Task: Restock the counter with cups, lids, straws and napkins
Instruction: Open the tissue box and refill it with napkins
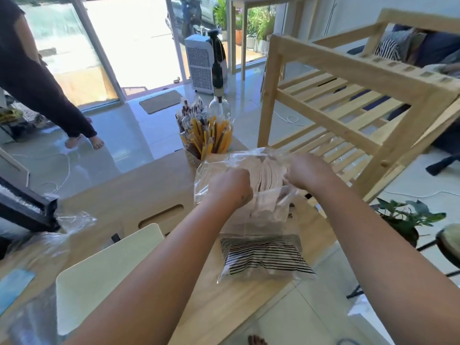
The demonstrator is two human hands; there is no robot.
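gripping a clear plastic pack of white napkins [267,174], both hands work at it above the far part of the wooden counter [149,185]. the left hand [230,186] is curled into a fist on the near left side of the wrapper, fingers together and clamped on the plastic. the right hand [307,171] presses on the right end, its fingers bent down into the wrapper; whether they pinch it or only push, i cannot tell. just behind the pack stands a holder of wrapped straws [205,131], yellow and brown. nearer the person lies a second pack, black-and-white striped napkins [265,257], flat on the counter. a pale tray [104,275] sits to its left. a wooden slatted shelf [348,95] stands to the right.
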